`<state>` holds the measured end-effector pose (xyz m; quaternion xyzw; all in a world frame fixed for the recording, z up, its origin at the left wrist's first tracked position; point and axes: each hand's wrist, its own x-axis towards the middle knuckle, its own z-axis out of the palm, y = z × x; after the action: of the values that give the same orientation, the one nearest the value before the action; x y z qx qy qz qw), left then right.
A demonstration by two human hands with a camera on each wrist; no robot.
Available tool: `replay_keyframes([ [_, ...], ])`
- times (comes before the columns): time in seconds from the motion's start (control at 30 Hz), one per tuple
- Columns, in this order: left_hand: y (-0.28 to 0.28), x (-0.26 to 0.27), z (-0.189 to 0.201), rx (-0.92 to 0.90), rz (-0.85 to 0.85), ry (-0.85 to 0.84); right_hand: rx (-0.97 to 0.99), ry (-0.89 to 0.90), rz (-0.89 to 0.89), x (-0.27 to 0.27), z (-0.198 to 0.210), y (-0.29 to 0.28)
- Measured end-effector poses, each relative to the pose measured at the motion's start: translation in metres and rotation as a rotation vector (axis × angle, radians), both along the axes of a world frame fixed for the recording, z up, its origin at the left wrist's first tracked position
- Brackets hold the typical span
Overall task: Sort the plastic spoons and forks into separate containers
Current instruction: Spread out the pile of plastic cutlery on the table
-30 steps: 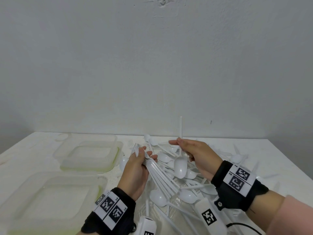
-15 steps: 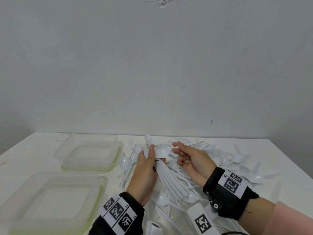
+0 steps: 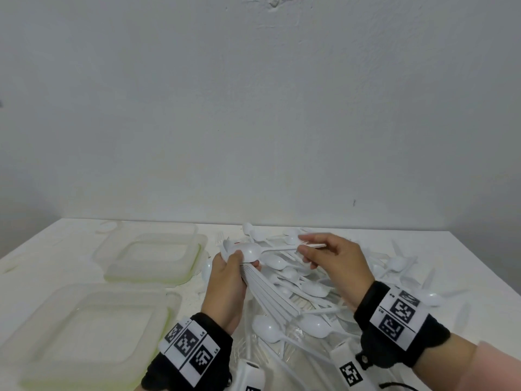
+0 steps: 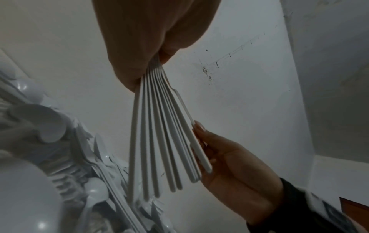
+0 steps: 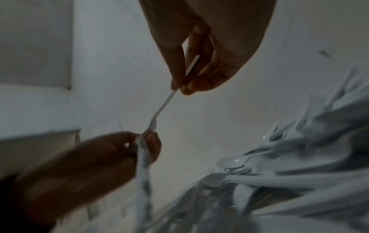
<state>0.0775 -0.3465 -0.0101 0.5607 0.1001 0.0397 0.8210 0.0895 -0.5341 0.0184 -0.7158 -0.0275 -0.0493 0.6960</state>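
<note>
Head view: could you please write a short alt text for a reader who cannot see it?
A left hand grips a fanned bundle of white spoons while the right hand pinches a single spoon by its handle, over a cutlery pile. Two containers sit left.

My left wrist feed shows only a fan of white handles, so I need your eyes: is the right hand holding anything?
Observer: Yes. The right hand pinches a spoon by the handle end, with the bowl against the thumb of the left hand.
Operator: Is it lined up with the bundle?
Observer: Not yet. The spoon lies crosswise with its handle pointing right, while the handles of the bundle fan toward the person.
Operator: Where are the containers?
Observer: Both sit on the table to the left of the left hand: the near container and the far container. I see nothing in either.
</note>
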Motion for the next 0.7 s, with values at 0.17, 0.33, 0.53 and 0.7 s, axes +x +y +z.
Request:
replay_keyframes([
  [0.17,0.0,-0.002,0.008,-0.18,0.02,0.026,-0.161,-0.021,0.094,-0.006,-0.011,0.003],
  [0.33,-0.003,-0.004,0.015,-0.252,0.002,-0.022,-0.252,-0.036,0.266,-0.017,-0.021,0.012],
  [0.53,-0.005,-0.003,0.017,-0.28,0.041,0.017,-0.365,-0.116,0.395,-0.02,-0.025,0.02],
  [0.7,-0.006,-0.004,0.018,-0.272,0.085,0.006,-0.562,-0.205,0.439,-0.018,-0.021,0.017],
])
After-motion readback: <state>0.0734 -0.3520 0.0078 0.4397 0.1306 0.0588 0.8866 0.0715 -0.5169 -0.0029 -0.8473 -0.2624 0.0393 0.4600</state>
